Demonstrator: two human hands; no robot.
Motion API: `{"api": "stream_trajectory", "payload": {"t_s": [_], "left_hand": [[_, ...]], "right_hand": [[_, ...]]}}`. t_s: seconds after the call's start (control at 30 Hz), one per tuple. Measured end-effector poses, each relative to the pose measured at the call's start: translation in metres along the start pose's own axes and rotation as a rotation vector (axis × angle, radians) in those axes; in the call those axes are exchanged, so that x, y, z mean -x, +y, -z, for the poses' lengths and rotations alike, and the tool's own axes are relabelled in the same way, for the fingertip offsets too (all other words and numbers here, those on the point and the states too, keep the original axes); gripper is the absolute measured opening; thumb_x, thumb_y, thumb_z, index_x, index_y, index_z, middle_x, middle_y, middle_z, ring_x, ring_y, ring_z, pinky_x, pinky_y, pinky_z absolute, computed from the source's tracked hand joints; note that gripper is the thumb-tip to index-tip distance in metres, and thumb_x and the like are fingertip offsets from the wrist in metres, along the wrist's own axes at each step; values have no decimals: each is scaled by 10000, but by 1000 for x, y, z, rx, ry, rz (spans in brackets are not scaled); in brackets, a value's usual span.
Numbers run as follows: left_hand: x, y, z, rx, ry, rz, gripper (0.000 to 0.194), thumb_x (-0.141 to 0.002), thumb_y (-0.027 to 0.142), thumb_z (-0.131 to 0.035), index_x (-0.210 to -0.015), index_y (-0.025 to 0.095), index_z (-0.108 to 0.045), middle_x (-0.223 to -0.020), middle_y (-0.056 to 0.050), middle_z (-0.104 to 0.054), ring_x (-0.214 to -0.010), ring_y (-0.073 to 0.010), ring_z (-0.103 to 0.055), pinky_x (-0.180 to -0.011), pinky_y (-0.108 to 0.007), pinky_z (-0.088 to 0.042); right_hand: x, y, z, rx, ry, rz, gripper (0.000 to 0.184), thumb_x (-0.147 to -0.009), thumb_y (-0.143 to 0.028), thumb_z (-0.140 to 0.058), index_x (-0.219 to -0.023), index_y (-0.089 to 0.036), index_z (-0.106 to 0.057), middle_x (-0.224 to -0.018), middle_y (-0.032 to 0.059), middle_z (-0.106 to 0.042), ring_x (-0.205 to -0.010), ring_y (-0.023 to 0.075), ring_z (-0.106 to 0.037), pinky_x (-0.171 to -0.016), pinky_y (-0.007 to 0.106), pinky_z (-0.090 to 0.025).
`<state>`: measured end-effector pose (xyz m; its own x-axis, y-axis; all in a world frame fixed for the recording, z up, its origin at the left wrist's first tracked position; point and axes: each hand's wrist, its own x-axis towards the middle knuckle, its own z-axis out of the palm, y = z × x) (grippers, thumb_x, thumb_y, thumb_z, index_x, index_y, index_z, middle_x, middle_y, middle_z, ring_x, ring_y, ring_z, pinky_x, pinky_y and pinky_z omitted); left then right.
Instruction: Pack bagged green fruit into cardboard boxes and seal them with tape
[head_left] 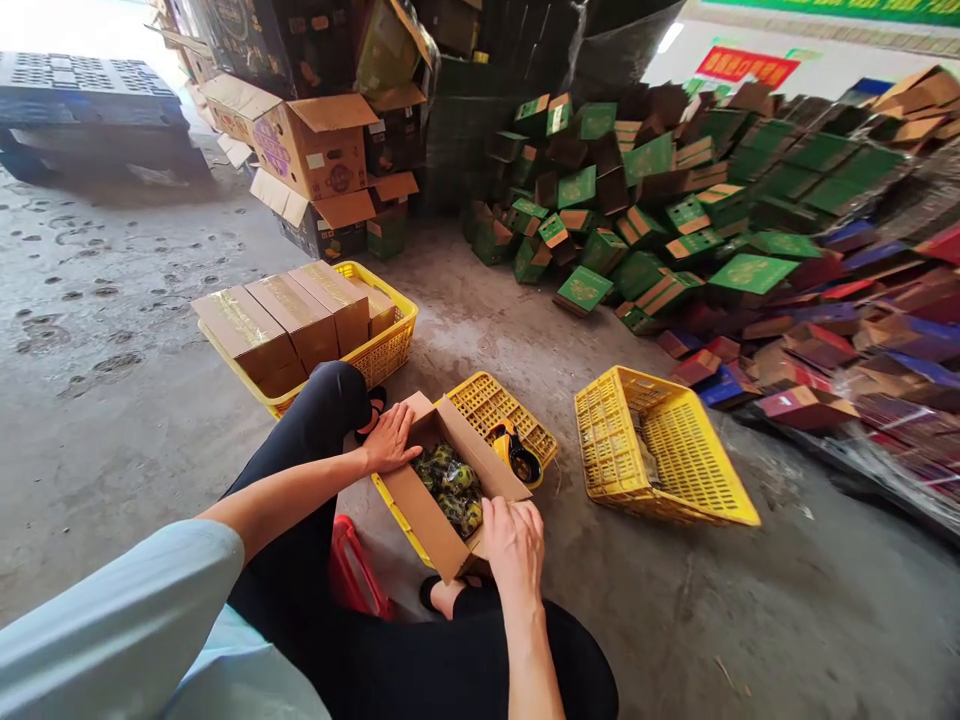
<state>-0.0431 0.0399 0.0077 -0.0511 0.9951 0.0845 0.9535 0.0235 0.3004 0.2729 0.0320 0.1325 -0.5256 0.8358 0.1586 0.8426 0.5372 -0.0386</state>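
The open cardboard box [442, 495] sits between your knees, resting on the near edge of an upturned yellow crate [499, 410], and dark green wrapped items [452, 487] fill its inside. Your left hand [390, 440] lies flat on the box's far-left flap, fingers spread and pressing the cardboard rather than curled around it. Your right hand [514, 545] is at the near-right corner, fingers bent over the box's edge and gripping the flap there. Just beyond the box, on the same crate, lies a tape dispenser [516, 455] with a yellow body. To the right, an empty yellow basket [660, 450] lies tipped on the concrete floor [112, 420]. To the upper left, a second yellow basket [382, 345] holds a row of sealed brown cartons [289, 320]. A red stool [356, 575] shows under your leg. Farther off, a heap of green gift boxes [675, 210] spreads along the right side.
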Motion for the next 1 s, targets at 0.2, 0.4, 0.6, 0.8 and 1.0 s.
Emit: {"api": "stream_trajectory", "payload": {"t_s": [0.2,0.4,0.6,0.8,1.0], "left_hand": [[2,-1,3,16,-4,-2,904,-1003,649,-420,-1618,3,-276,-1708,-312,-220,-1597,-463,-198,-1259,-585,-217],[-3,2,8,4,-10,-3,876,-1003,642,-459,-1613,30,-314,-1705,-295,-249,-1592,-460,-216,-1252,-582,-229],[-3,10,17,-17,-35,-40,812,-1026,608,-466,-1638,92,-329,-1723,-250,-242,-1607,-451,-170,-1267,-614,-176],[-21,31,29,25,-163,-266,693,-1082,499,-385,-1690,214,-215,-1764,-132,-177,-1631,-346,-160,-1266,-698,-75],[-34,45,24,28,-135,-191,658,-1082,448,-383,-1689,246,-232,-1759,-85,-217,-1632,-328,-151,-1261,-722,-57]], "right_hand": [[8,12,-6,138,-205,-181,539,-1076,-276,-410,-1595,-133,-429,-796,128,-789,-837,294,-775,-873,418,-532],[-24,12,-15,181,-322,-239,661,-1062,-296,-462,-1648,-62,-265,-903,219,-803,-886,326,-800,-735,373,-566],[-31,12,-22,187,-364,-258,717,-1049,-300,-525,-1648,-26,-241,-924,233,-803,-933,333,-802,-793,392,-577],[-27,8,-16,207,-381,-278,660,-1080,-310,-465,-1660,-80,-249,-1039,215,-785,-1050,296,-768,-824,341,-582],[-30,5,-16,197,-270,-274,563,-1080,-325,-362,-1614,-159,-416,-1691,186,-381,-1324,355,-591,-792,378,-627]]}}
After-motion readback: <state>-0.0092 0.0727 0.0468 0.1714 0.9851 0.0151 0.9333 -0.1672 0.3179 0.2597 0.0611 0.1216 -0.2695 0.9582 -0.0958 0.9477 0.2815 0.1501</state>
